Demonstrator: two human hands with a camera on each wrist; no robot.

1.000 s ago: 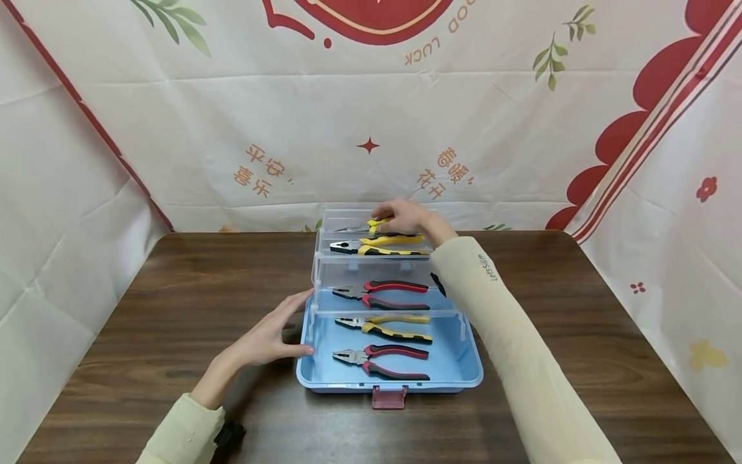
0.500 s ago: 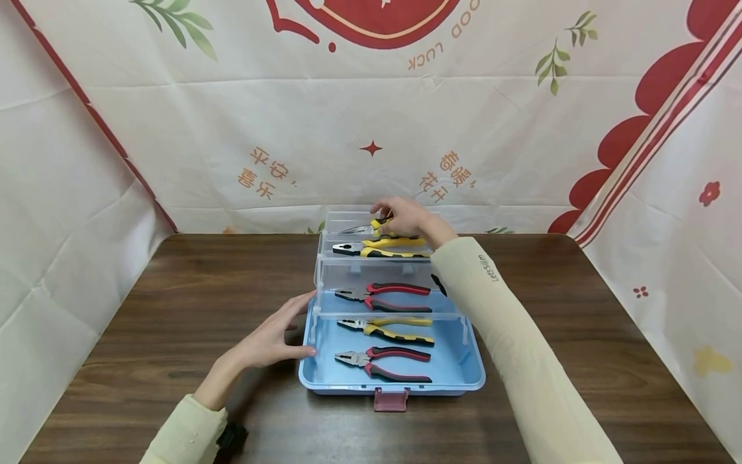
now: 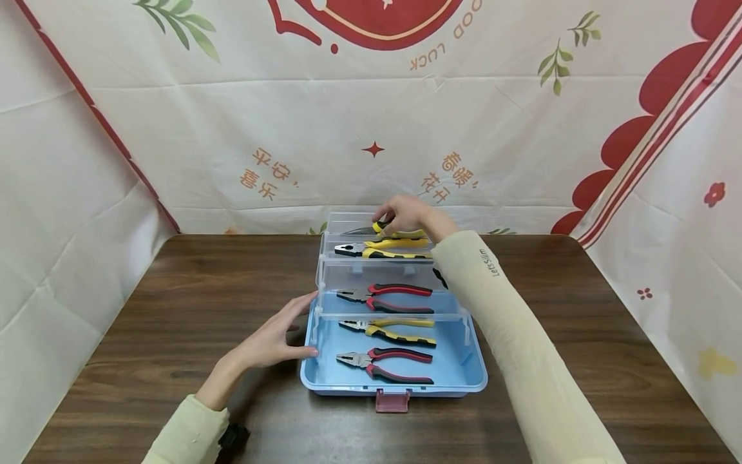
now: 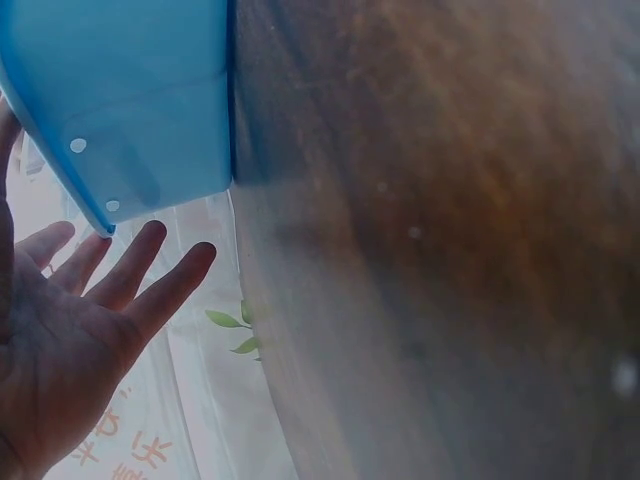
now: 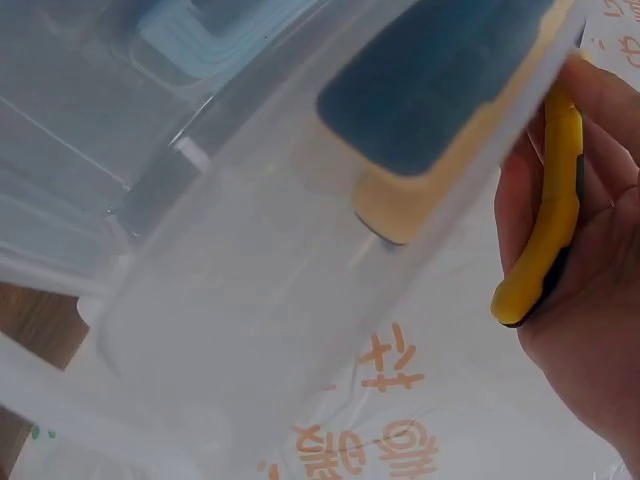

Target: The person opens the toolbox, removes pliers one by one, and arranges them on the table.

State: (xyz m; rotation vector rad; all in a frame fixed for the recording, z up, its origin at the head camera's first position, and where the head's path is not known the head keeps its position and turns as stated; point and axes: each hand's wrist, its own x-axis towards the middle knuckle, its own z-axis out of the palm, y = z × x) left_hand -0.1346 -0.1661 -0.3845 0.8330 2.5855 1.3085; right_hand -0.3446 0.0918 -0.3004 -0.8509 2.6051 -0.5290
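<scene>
My right hand (image 3: 406,214) holds needle-nose pliers (image 3: 381,226) with yellow and black handles over the rearmost clear tray, their thin jaws pointing left. One yellow handle (image 5: 545,230) lies between fingers and palm in the right wrist view. My left hand (image 3: 269,341) rests on the left side of the blue toolbox (image 3: 394,390), thumb at the front rim; its fingers are extended in the left wrist view. Yellow-black pliers (image 3: 373,253) lie in the tray just in front, and red-black pliers (image 3: 371,300) in the tray nearer me.
In the toolbox bottom lie yellow-black pliers (image 3: 394,332) and red-black pliers (image 3: 371,367). Clear stepped trays (image 3: 353,266) rise behind them. A pinkish latch (image 3: 392,402) hangs at the front. The brown wooden table (image 3: 232,277) meets a printed white cloth (image 3: 324,116) behind.
The needle-nose pliers have turned a little in my right fingers, showing more black and darker jaws. My left hand stays on the toolbox. The head view has shifted slightly.
</scene>
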